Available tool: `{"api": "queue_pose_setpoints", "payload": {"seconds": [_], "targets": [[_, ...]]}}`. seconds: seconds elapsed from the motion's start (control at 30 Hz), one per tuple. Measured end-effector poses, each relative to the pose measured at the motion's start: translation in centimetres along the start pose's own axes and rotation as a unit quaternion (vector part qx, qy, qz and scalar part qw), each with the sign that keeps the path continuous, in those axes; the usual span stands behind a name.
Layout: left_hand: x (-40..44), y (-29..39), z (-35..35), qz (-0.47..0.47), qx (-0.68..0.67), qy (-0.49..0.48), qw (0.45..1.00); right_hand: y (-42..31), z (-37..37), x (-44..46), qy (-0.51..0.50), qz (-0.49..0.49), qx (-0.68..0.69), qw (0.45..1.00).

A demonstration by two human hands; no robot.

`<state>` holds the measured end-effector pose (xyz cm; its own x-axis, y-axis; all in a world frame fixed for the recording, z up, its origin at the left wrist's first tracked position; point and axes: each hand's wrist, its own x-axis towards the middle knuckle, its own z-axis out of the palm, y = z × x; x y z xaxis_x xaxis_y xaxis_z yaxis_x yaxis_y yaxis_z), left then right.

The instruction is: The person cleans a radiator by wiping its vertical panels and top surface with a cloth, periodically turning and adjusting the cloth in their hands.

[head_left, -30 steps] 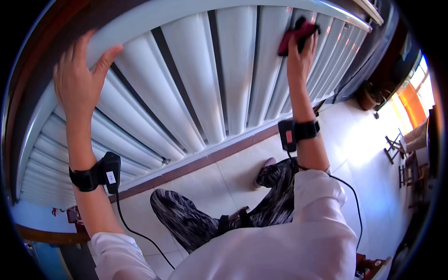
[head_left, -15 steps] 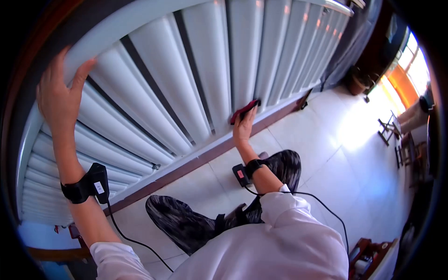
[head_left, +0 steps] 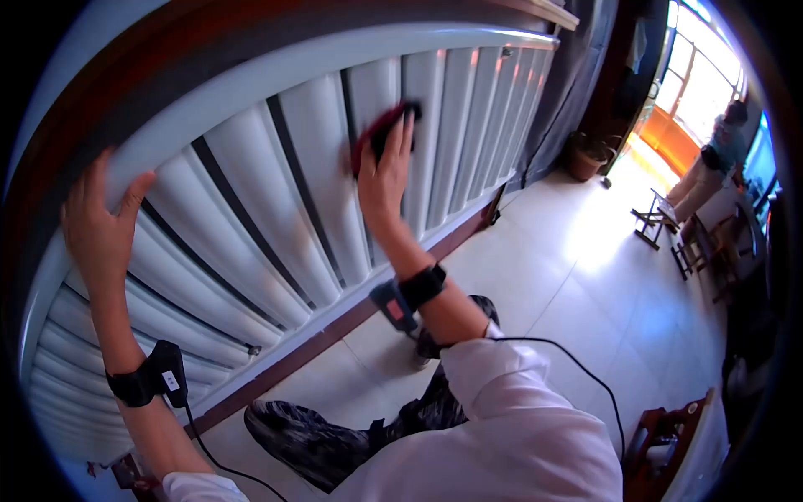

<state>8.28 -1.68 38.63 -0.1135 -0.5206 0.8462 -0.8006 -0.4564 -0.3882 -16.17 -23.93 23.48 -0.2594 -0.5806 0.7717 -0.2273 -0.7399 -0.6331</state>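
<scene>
A white radiator (head_left: 242,171) with upright rounded columns fills the left and middle of the head view. My left hand (head_left: 102,222) rests at its top rail, thumb spread away from the fingers, with the fingertips at the upper edge. My right hand (head_left: 385,180) presses a dark red and black cloth (head_left: 378,140) against the columns right of the middle. Its fingers lie stretched over the cloth, slightly blurred. Part of the cloth is hidden beneath them. Each wrist wears a black strap with a small cabled box.
Pale floor tiles (head_left: 535,284) lie below the radiator. A potted plant (head_left: 588,157) stands near a bright doorway. Another person (head_left: 711,159) is at the right, near a folding stool (head_left: 654,219). A brown wooden piece of furniture (head_left: 665,452) is at bottom right.
My right hand has moved the cloth up the radiator columns, away from the lower edge. My left hand stays at the top rail. The view has shifted, and the other person shows more fully.
</scene>
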Motion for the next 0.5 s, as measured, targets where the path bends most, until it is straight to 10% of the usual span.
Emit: {"api": "queue_pose_setpoints", "payload": {"seconds": [0.2, 0.5], "targets": [[-0.8, -2.6, 1.3, 0.027, 0.107, -0.014, 0.994, 1.2, 0.7, 2.1, 0.016, -0.177, -0.098, 0.979], [-2.2, -8.3, 2.9, 0.081, 0.095, -0.061, 0.990, 13.3, -0.3, -16.8, -0.038, -0.005, -0.112, 0.993]]}}
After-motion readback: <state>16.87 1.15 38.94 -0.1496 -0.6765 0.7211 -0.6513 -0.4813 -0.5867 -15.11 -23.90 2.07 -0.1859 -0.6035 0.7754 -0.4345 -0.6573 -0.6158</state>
